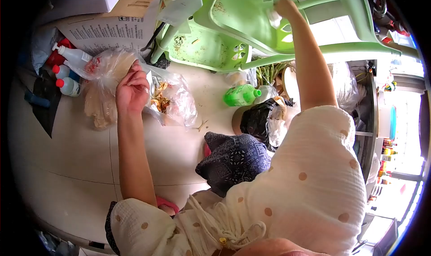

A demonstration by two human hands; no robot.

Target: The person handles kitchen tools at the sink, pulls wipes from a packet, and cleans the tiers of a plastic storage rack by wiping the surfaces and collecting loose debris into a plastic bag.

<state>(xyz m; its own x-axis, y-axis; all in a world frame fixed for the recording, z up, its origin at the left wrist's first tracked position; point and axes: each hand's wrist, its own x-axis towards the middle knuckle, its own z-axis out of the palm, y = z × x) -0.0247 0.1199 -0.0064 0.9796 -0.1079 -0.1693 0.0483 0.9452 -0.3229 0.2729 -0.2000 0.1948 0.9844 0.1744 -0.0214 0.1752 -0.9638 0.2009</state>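
My left hand [132, 89] is raised in front of clear plastic bags, its fingers loosely bent with nothing visible in them. Behind it one clear bag [101, 92] holds something tan, and another bag [182, 101] beside it holds brownish dry scraps. My right hand [286, 7] reaches up into a light green plastic rack [251, 24] and is closed on a small white wad [274, 19], perhaps tissue or cloth. This wad rests against the wall of the upper basket. Dark bits of dirt lie in the lower green basket [204, 45].
White bottles with red caps [68, 86] and a spray bottle [74, 54] stand at left beside a printed cardboard box [112, 33]. A green bottle [241, 95] lies near a black bag [258, 121]. My knee, in dark patterned cloth [235, 159], is below.
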